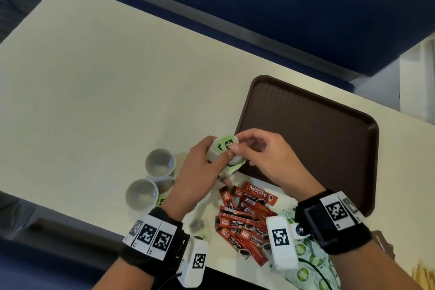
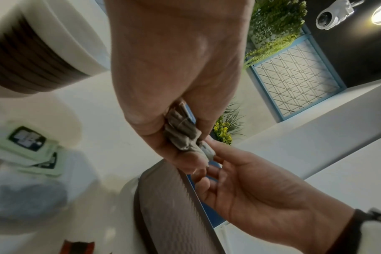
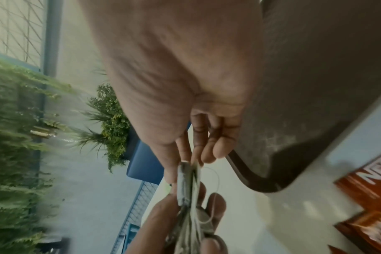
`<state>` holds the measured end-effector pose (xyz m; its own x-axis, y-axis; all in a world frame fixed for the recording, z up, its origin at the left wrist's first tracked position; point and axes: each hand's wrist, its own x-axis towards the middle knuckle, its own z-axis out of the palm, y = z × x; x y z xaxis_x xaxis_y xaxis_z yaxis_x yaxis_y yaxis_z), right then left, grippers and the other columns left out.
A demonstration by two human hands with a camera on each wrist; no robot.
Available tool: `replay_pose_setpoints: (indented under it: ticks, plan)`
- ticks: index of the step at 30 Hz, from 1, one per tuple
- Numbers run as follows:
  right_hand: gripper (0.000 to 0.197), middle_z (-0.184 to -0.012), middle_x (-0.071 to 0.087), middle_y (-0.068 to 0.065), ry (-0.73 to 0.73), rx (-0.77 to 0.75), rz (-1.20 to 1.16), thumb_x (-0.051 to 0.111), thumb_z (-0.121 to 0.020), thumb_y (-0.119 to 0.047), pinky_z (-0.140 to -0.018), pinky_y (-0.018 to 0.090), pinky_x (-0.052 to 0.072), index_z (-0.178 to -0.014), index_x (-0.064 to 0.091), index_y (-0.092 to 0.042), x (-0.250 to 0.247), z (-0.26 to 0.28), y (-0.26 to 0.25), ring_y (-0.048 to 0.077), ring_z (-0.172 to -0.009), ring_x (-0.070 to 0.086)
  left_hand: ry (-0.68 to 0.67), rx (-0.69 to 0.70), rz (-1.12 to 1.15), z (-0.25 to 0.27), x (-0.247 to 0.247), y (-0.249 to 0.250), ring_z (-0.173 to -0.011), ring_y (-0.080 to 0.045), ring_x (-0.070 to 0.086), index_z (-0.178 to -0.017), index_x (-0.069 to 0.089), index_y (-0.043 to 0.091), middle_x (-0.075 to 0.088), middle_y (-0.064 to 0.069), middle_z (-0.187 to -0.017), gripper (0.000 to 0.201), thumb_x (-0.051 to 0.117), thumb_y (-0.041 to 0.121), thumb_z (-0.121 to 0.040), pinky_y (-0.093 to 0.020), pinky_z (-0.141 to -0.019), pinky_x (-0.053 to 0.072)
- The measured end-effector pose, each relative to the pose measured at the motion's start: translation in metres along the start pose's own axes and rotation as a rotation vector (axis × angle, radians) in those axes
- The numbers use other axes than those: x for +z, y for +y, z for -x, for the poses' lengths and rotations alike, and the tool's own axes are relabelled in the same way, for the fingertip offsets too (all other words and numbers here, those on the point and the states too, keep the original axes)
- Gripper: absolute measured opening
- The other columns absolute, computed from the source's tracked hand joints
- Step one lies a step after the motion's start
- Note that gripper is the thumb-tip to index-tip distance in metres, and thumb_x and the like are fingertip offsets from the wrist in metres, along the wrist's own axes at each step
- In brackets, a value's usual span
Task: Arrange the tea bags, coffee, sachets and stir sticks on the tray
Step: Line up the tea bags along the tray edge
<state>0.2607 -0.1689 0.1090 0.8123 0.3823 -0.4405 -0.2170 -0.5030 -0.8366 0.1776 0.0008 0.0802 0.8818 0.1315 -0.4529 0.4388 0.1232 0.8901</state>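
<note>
I have a stack of tea bags (image 1: 224, 156) clamped in my left hand (image 1: 200, 172), fingers curled round its sides, held in the air over the table (image 1: 94, 77) just off the tray's (image 1: 306, 125) near-left corner. My right hand (image 1: 266, 155) meets it from the tray side: thumb and forefinger pinch the top bag by its green tag end, the other fingers loosely bent below. The wrist views show the same thing edge-on, a bundle of grey paper bags with my right fingertips (image 2: 215, 151) closed on one end and a thread looping free. I judge I am peeling or squaring off one bag so the left hand can keep the rest together; holding the stack close to the tray keeps the carry short.

The tray sits toward the table's right edge and carries nothing that I can see. The coffee sticks (image 1: 244, 216) lie in a loose red heap at the table's near edge, just beside the tray's near rim and under my right wrist. A green-printed packet (image 1: 306, 256) lies at the near right, partly hidden by the wrist rig. Two cups (image 1: 150, 179) stand left of my left hand, with more tea bags (image 1: 199, 226) near that wrist. At the far near-right corner pale sticks (image 1: 423, 275) show, too blurred to be sure. Arranging has barely begun, I'd say.
</note>
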Motion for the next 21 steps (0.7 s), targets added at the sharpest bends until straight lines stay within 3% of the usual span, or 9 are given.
replay_pose_setpoints:
  ticks: [3, 8, 13, 18, 21]
  plan:
    - [0.01, -0.1, 0.079, 0.002, -0.013, 0.024, -0.076, 0.078, -0.097, -0.028, -0.074, 0.025, 0.059, -0.105, 0.08, -0.022, -0.014, -0.014, 0.0, 0.014, -0.094, 0.074, 0.008, 0.007, 0.017, -0.013, 0.008, 0.006, -0.083, -0.026, 0.08, -0.118, 0.07, 0.018, 0.08, -0.004, -0.102, 0.021, 0.073, 0.032, -0.103, -0.042, -0.067, 0.069]
    - [0.009, -0.104, 0.079, 0.004, 0.011, 0.039, -0.176, 0.075, -0.1, -0.025, -0.079, 0.03, 0.062, -0.106, 0.078, -0.02, -0.039, -0.026, 0.004, 0.023, -0.099, 0.075, 0.038, 0.023, 0.071, -0.033, 0.028, 0.017, -0.089, -0.026, 0.08, -0.121, 0.071, 0.02, 0.081, -0.003, -0.104, 0.021, 0.073, 0.03, -0.102, -0.036, -0.066, 0.067]
    - [0.012, -0.108, 0.078, -0.002, -0.095, -0.011, -0.066, 0.075, -0.099, -0.031, -0.079, 0.028, 0.059, -0.111, 0.075, -0.027, -0.076, -0.042, 0.007, 0.019, -0.101, 0.073, 0.083, 0.079, -0.041, -0.061, 0.047, 0.027, -0.087, -0.022, 0.08, -0.117, 0.071, 0.022, 0.08, 0.001, -0.101, 0.018, 0.073, 0.031, -0.102, -0.03, -0.062, 0.065]
    - [0.01, -0.105, 0.079, 0.003, -0.114, -0.062, -0.026, 0.075, -0.1, -0.023, -0.08, 0.033, 0.057, -0.109, 0.073, -0.021, -0.105, -0.071, 0.013, 0.026, -0.099, 0.073, 0.105, 0.104, -0.062, -0.083, 0.062, 0.031, -0.086, -0.02, 0.079, -0.118, 0.07, 0.022, 0.079, 0.001, -0.102, 0.02, 0.07, 0.035, -0.104, -0.032, -0.064, 0.066]
    - [0.012, -0.105, 0.08, 0.006, -0.113, -0.064, -0.056, 0.074, -0.1, -0.021, -0.078, 0.032, 0.055, -0.111, 0.071, -0.016, -0.114, -0.09, 0.02, 0.02, -0.091, 0.072, 0.156, 0.114, -0.019, -0.094, 0.064, 0.029, -0.082, -0.018, 0.079, -0.115, 0.071, 0.02, 0.079, 0.0, -0.098, 0.015, 0.07, 0.031, -0.103, -0.027, -0.06, 0.063]
